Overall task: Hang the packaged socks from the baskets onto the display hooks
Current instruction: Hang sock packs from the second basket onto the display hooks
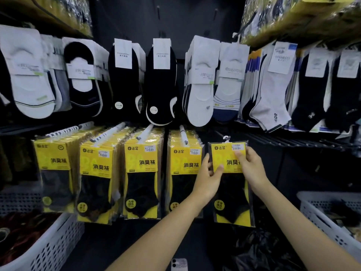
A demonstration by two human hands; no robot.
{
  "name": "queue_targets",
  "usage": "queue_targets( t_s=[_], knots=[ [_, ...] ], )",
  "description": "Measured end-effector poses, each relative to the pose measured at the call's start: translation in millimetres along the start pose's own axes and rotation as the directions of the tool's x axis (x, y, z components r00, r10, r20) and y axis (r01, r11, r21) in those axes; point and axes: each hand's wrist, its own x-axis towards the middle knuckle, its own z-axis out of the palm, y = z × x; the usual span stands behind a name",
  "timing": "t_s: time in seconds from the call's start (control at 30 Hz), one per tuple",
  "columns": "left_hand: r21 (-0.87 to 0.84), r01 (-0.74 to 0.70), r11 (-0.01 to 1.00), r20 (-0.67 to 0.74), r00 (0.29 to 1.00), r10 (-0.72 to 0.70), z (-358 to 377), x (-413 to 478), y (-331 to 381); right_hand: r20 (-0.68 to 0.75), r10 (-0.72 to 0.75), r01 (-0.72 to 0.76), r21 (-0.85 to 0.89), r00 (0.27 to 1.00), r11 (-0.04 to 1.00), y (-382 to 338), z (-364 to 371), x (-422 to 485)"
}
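Left basket, right basket: low down.
Left hand: pinches the left edge of the pack.
Right hand: pinches its right edge.
Pack: held up, just right of four hung rows.
Loop: on top; keep it level, then slide it on.
Hook: none seen behind the pack; find it first.

Dark display wall: carded socks hang above; four lower hooks hold yellow sock packs.
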Motion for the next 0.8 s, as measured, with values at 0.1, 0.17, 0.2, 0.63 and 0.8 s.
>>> queue_targets(
  t_s=[0.1, 0.17, 0.2, 0.63, 0.8],
  knots=[
    [-0.006, 0.001, 1.000, -0.013, 1.000, -0.001, -2.9, 3.4, -7.7, 0.025, 0.033, -0.033, -0.001, 0.999, 0.999, 7.3, 4.4, 5.1],
    [0.003, 0.000, 1.000, -0.001, 1.000, 0.000, -3.0, 5.9, -12.5, 0.010, 0.064, -0.064, 0.021, 0.998, 0.998, 15.3, 6.6, 6.4],
    [0.010, -0.007, 1.000, 0.010, 1.000, 0.007, -2.8, 6.7, -14.2, -0.007, 0.087, -0.086, 0.038, 0.996, 0.996, 19.8, 7.7, 6.8],
    [0.155, 0.082, 0.985, 0.075, 0.993, -0.095, -39.3, -50.1, -83.3, -0.186, 0.199, -0.223, -0.119, 0.962, 0.968, 57.3, 15.8, -77.2],
    [0.254, 0.373, 0.893, -0.080, 0.928, -0.365, -99.7, -160.6, -197.4, 0.129, 0.380, -0.343, -0.238, 0.916, 0.909, 125.0, 56.6, -204.1]
  ],
)
